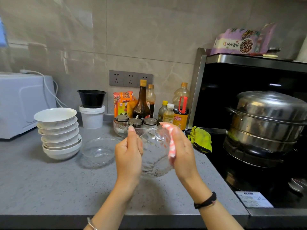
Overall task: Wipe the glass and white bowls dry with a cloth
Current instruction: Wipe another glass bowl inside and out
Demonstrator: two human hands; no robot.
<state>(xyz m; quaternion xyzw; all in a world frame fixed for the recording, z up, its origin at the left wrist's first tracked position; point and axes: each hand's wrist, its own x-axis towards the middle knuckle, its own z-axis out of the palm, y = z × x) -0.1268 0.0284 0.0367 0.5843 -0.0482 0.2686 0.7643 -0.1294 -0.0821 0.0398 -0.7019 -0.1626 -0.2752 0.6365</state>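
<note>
The left hand (128, 156) grips the rim of a glass bowl (155, 160) held above the bench (49, 188), fingers curled round it. The right hand (181, 153) pinches a pink cloth (172, 146) over the far rim. Turn the bowl steadily so the cloth reaches inside and out. The second glass bowl (98, 151) and the topmost of the white bowls (58, 130) look empty; wetness is hard to judge.

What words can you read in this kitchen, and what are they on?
"三色糙米": on the purple packet on top of the steel hood.
"天酱油", with the first character unclear: on the soy sauce bottle label.
Orange packet: the print is too blurred to read.
White sticker on the stove: the print is too small to read.
</note>
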